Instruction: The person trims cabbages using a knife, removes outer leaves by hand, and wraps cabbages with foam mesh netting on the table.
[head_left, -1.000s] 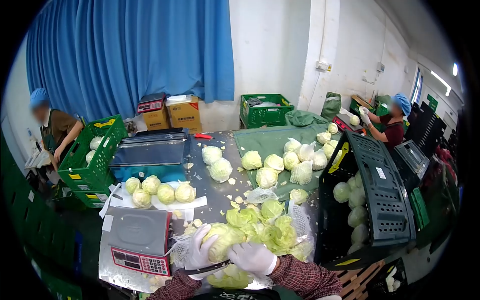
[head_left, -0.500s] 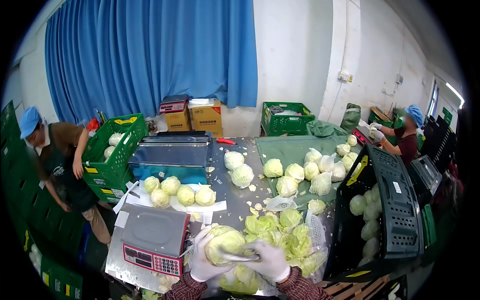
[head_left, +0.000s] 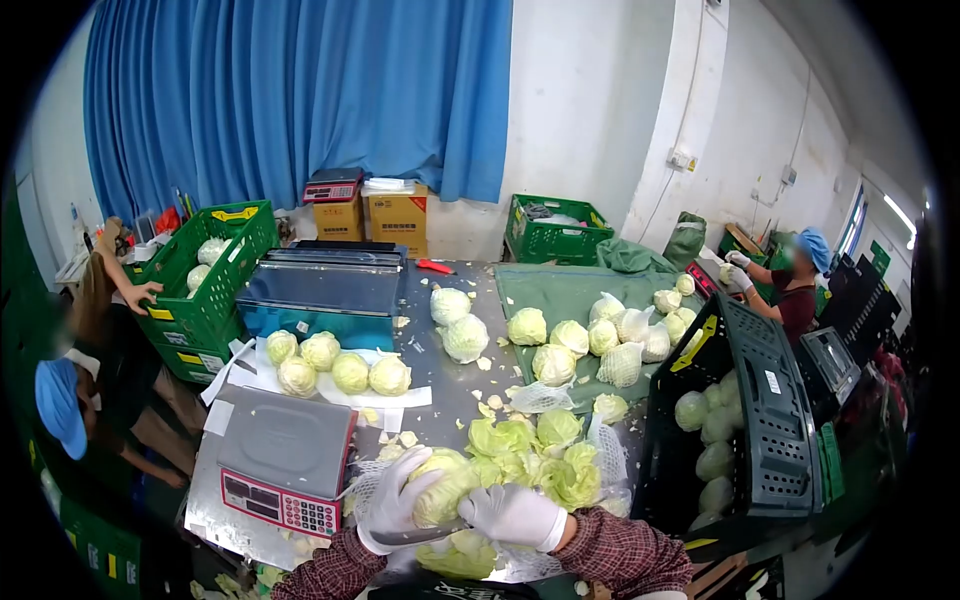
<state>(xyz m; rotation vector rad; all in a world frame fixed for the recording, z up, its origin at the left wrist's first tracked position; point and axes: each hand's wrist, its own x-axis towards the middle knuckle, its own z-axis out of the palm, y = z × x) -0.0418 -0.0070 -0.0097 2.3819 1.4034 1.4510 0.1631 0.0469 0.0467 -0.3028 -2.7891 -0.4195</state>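
A pale green cabbage (head_left: 440,488) sits in my gloved left hand (head_left: 392,508), whose fingers wrap its left side. The fingers of my gloved right hand (head_left: 518,516) close around a knife (head_left: 418,535); its handle is hidden. The metal blade points left across the underside of the cabbage, close to my left palm. Below both hands lies another leafy cabbage piece (head_left: 458,556). Loose outer leaves (head_left: 515,447) are heaped just beyond my right hand. White netting (head_left: 368,485) lies beside my left hand.
A scale (head_left: 285,455) stands at left, with several trimmed cabbages (head_left: 350,372) behind it. Netted and bare cabbages (head_left: 553,364) lie on green cloth. A dark crate (head_left: 775,420) of cabbages borders the right. One co-worker (head_left: 75,400) bends at left; another (head_left: 795,285) works far right.
The knife has moved left and lower, from the front of the cabbage to its underside. My right hand follows leftward. The co-worker at left has bent further down. The whole view has shifted slightly.
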